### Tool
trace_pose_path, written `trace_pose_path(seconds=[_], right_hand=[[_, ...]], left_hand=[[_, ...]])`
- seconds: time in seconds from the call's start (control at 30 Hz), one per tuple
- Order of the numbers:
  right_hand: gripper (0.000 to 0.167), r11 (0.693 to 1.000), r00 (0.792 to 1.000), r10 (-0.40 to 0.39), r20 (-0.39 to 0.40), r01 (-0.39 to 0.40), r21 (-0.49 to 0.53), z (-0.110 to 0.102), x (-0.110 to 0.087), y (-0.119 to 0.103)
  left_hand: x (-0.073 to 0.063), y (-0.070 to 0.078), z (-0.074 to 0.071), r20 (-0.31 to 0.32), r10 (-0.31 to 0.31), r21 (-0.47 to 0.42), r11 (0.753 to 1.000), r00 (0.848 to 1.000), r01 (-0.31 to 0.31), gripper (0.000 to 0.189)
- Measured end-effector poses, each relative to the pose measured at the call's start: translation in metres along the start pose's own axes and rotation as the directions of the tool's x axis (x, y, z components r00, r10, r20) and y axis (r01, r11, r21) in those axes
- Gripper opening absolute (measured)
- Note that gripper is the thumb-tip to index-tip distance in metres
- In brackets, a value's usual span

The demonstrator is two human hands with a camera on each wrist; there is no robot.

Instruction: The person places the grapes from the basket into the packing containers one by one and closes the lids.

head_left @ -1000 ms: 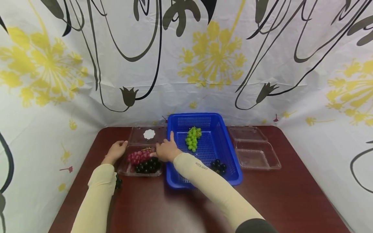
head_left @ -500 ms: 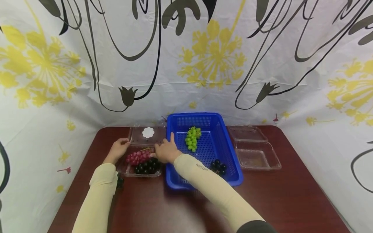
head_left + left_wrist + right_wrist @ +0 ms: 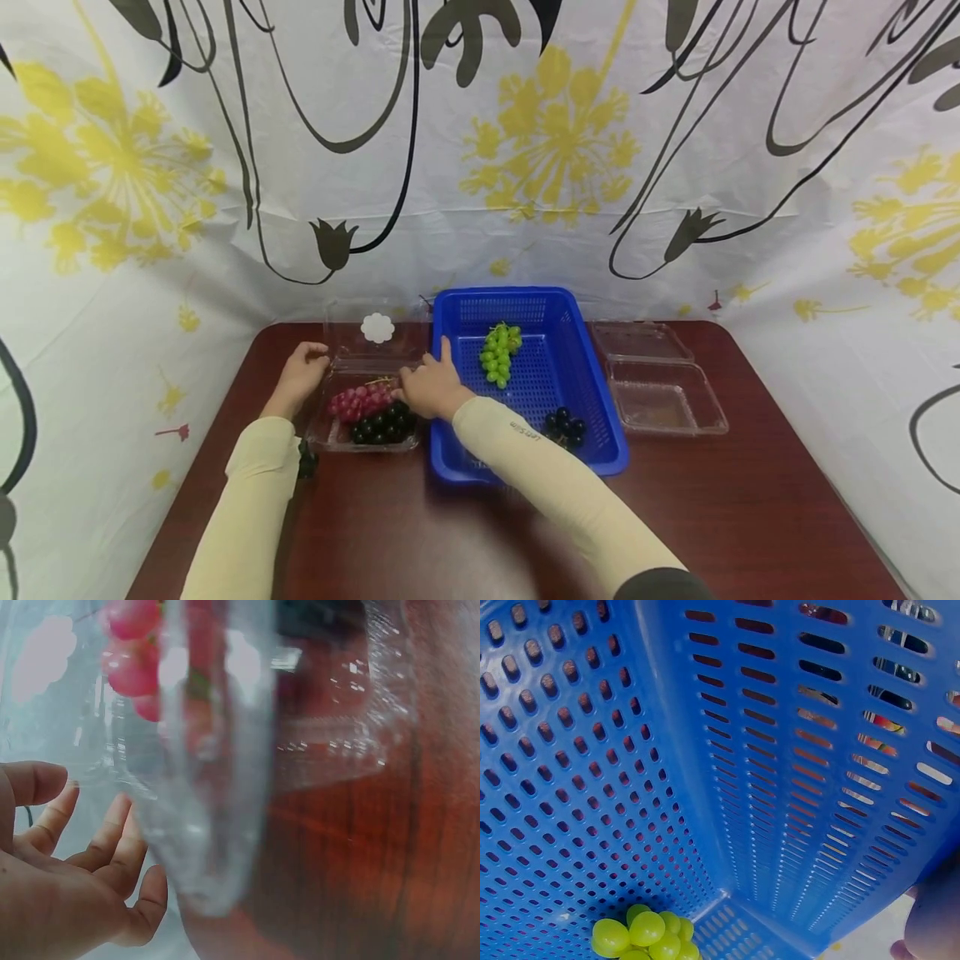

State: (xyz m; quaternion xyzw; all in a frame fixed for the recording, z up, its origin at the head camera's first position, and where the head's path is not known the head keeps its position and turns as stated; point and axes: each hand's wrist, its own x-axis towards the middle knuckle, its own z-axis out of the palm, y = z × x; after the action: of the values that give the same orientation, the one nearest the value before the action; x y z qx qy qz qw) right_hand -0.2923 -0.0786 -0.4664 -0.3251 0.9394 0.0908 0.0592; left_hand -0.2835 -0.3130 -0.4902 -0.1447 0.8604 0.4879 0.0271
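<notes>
A clear clamshell box (image 3: 322, 433) holds red grapes (image 3: 358, 402) and black grapes (image 3: 384, 423). Its clear lid (image 3: 348, 337), with a white scalloped label, stands raised at the back. My left hand (image 3: 300, 375) is at the lid's left edge; the left wrist view shows its fingers (image 3: 112, 825) spread, fingertips close to the plastic. Over the blue basket's left rim reaches my right hand (image 3: 431, 390), thumb and forefinger on the box's right edge. Inside the blue basket (image 3: 600, 400) lie green grapes (image 3: 498, 354) and a small black bunch (image 3: 564, 427).
To the basket's right, a second clear clamshell box (image 3: 660, 400) lies opened on the dark red table (image 3: 375, 525). A dark bunch (image 3: 306, 460) is partly hidden beside the left sleeve (image 3: 251, 500). A patterned cloth (image 3: 480, 225) hangs behind the table.
The labelled lid has tilted up, its far edge now higher. My left hand has moved up slightly alongside it. My right hand stays at the box's right edge.
</notes>
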Motion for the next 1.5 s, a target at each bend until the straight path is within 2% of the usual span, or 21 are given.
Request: trace_pose_path(seconds=[0.13, 0.23, 0.37, 0.53, 0.63, 0.73, 0.83, 1.0, 1.07, 1.17, 1.27, 1.4, 1.5], right_hand=[[0.041, 0.996, 0.993, -0.041, -0.110, 0.033, -0.078, 0.001, -0.002, 0.000], [0.035, 0.993, 0.976, -0.070, -0.206, 0.050, -0.104, 0.002, -0.004, 0.002], [0.029, 0.996, 0.944, -0.072, -0.321, 0.053, -0.068, 0.002, -0.011, 0.008], [0.026, 0.998, 0.911, 0.001, -0.412, 0.028, 0.064, -0.006, -0.016, 0.020], [0.026, 0.986, 0.900, 0.075, -0.429, -0.002, 0.168, -0.013, -0.017, 0.027], [0.033, 0.969, 0.895, 0.142, -0.422, -0.038, 0.246, -0.018, -0.016, 0.031], [0.042, 0.955, 0.891, 0.188, -0.413, -0.067, 0.289, -0.022, -0.017, 0.033], [0.042, 0.936, 0.875, 0.242, -0.420, -0.097, 0.337, -0.027, -0.019, 0.034], [0.040, 0.937, 0.880, 0.232, -0.415, -0.086, 0.339, -0.028, -0.021, 0.034], [0.038, 0.946, 0.902, 0.169, -0.398, -0.035, 0.322, -0.032, -0.025, 0.032], [0.036, 0.950, 0.911, 0.119, -0.394, 0.012, 0.313, -0.036, -0.030, 0.028], [0.031, 0.963, 0.903, 0.084, -0.422, 0.036, 0.268, -0.040, -0.037, 0.022], [0.025, 0.980, 0.888, 0.029, -0.459, 0.065, 0.188, -0.041, -0.043, 0.019]], left_hand=[[-0.002, 0.007, -0.003, -0.047, 0.019, -0.029, 0.999, 0.999, -0.020, 0.040], [-0.005, 0.013, -0.005, -0.065, 0.033, -0.050, 0.998, 0.997, -0.037, 0.040], [-0.011, 0.019, -0.007, -0.079, 0.056, -0.073, 0.995, 0.995, -0.062, 0.040], [-0.016, 0.024, -0.011, -0.140, 0.086, -0.072, 0.993, 0.986, -0.097, 0.038], [-0.018, 0.027, -0.013, -0.180, 0.101, -0.065, 0.991, 0.979, -0.115, 0.038], [-0.022, 0.032, -0.013, -0.206, 0.119, -0.022, 0.992, 0.971, -0.126, 0.039], [-0.027, 0.036, -0.013, -0.219, 0.138, 0.029, 0.990, 0.966, -0.135, 0.040], [-0.035, 0.040, -0.014, -0.247, 0.165, 0.060, 0.986, 0.955, -0.155, 0.038], [-0.038, 0.041, -0.014, -0.254, 0.187, 0.064, 0.982, 0.949, -0.176, 0.038], [-0.045, 0.041, -0.015, -0.262, 0.224, 0.073, 0.974, 0.939, -0.212, 0.037], [-0.052, 0.039, -0.016, -0.274, 0.261, 0.102, 0.965, 0.925, -0.242, 0.035], [-0.060, 0.033, -0.018, -0.289, 0.316, 0.172, 0.946, 0.904, -0.276, 0.032], [-0.066, 0.029, -0.021, -0.280, 0.377, 0.250, 0.917, 0.883, -0.312, 0.029]])
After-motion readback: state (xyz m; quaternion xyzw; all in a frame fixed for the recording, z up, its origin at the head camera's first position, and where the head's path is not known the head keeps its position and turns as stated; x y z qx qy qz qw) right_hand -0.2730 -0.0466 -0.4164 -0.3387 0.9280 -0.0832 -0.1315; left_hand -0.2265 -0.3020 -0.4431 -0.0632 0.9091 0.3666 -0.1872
